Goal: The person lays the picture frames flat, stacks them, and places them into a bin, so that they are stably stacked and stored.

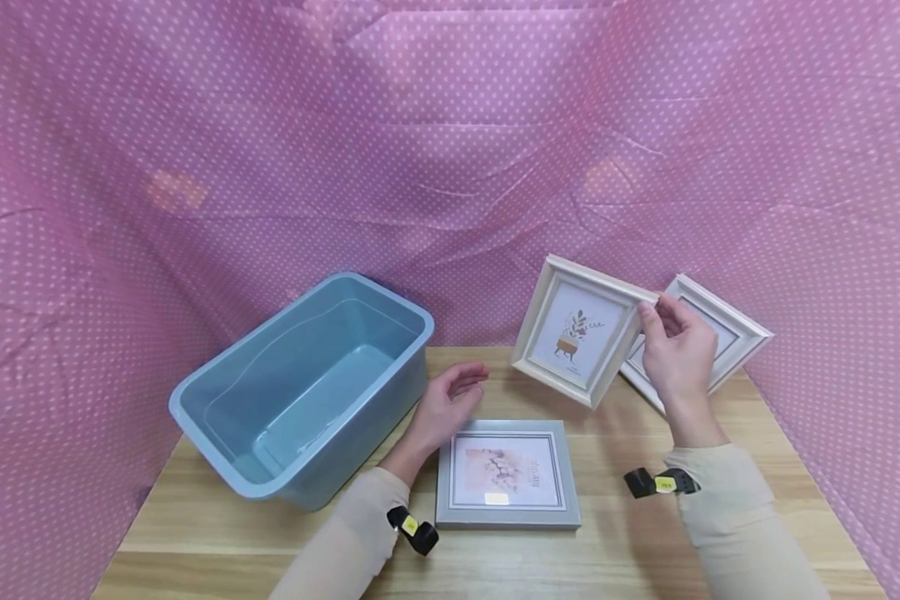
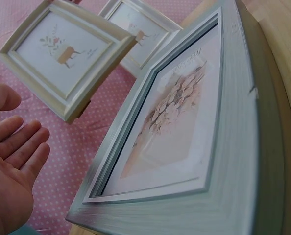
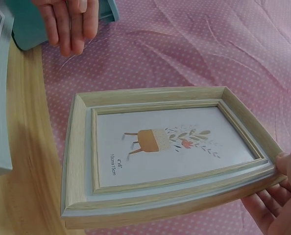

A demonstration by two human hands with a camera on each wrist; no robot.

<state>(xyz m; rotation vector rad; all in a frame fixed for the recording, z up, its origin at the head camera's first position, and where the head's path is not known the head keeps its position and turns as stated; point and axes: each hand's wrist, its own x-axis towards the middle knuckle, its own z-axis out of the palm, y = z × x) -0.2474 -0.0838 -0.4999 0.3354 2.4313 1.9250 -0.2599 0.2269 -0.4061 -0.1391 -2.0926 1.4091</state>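
Note:
My right hand [image 1: 681, 350] pinches a cream picture frame [image 1: 574, 330] by its upper right corner and holds it tilted above the table. Its picture shows a plant in an orange pot on legs, plainest in the right wrist view. With nothing in it, my left hand [image 1: 447, 406] hovers between the blue bin and the frames, fingers loosely bent and palm turned inward. Below that hand a grey-blue picture frame [image 1: 508, 521] lies flat, face up, with a pink floral print. Partly hidden behind my right hand is a white picture frame [image 1: 738, 329].
A blue plastic bin [image 1: 378, 404] stands on the left of the wooden table [image 1: 540, 567], its open top facing up and nothing visible inside. Pink dotted cloth [image 1: 450, 150] hangs behind the table and along both sides.

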